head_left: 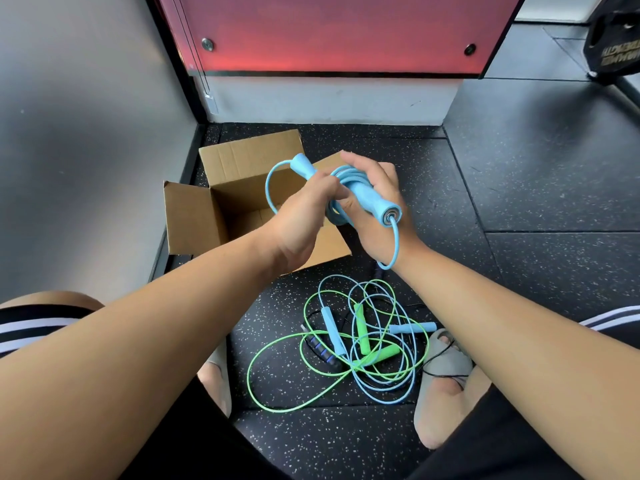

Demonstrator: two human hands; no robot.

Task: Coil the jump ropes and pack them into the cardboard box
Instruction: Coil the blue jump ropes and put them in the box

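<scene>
Gripping one blue jump rope (346, 178) with both hands: left hand (304, 209) curled round the wound cord just below one handle, right hand (375, 202) wrapped round the coil and the other handle. Two blue handles counted on it, one poking up and to the left, one lying across the right palm with its metal end toward the wrist. Two loose loops of cord, one arching out at the left, one hanging past the right wrist. Held in the air over the near right side of one cardboard box (194, 216), open, flaps spread, standing on the speckled black floor (519, 168).

Nearer the body, between two grey slippers (446, 362), a tangle of three more ropes on the floor. One green rope (362, 329) with two green handles. One pale blue rope (332, 329) with two pale blue handles. One black rope (323, 353), only a single handle plainly seen, ringed in blue.
</scene>
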